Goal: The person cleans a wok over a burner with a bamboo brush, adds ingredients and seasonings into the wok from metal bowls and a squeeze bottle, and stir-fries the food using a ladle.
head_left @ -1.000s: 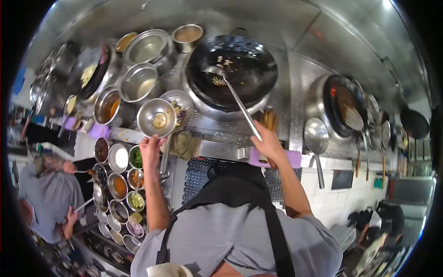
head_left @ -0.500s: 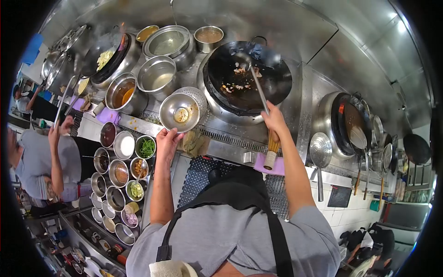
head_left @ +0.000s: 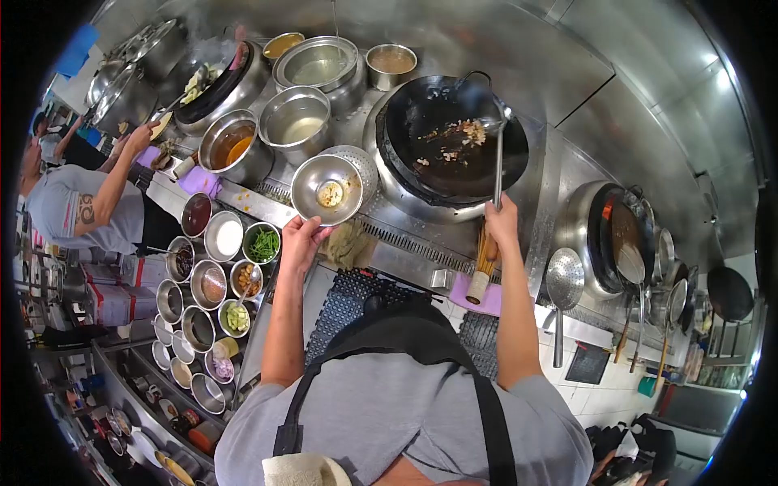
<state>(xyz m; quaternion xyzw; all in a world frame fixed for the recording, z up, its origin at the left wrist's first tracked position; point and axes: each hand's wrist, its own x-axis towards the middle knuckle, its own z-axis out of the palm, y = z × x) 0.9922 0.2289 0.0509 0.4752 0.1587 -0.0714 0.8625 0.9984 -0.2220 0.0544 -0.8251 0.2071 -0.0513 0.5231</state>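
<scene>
Steel stovetop (head_left: 421,231) backs a shiny, brown-smeared bowl (head_left: 306,186) in left fingers (head_left: 309,226).

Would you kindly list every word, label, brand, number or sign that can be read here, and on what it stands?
No text can be read in this view.
Boxes at the left: any print is too small and blurred.
Dark marking on a co-worker's upper arm: too unclear to tell whether it is lettering.
Metal bowl, wok and ladle: no lettering visible.

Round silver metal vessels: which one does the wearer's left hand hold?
The shallow round silver metal bowl with yellowish contents; it alone is held by the bare left hand.
</scene>
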